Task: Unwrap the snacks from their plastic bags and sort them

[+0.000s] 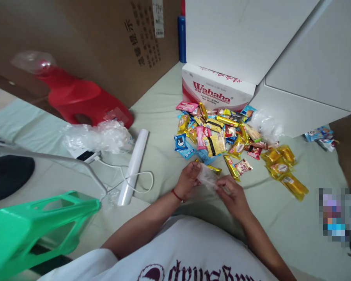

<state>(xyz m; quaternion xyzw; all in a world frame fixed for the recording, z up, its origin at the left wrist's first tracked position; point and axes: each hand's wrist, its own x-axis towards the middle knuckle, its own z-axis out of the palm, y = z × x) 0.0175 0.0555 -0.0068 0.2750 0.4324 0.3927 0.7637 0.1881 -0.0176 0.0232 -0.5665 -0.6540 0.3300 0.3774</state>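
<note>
Clear crinkled plastic bag (207, 177) | pinched between left hand (188, 180) | right hand (233, 194)

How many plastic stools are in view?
2: a red stool lying at upper left by the cardboard, and a green stool at lower left. Others may lie out of frame.

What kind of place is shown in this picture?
Probably a room at home or a storeroom, with work done on a cloth-covered surface: cardboard boxes stand around, snack packets lie scattered, and plastic stools are close by.

Clear plastic bag (207, 177) (crumpled, see-through) held above pale green sheet.
</note>
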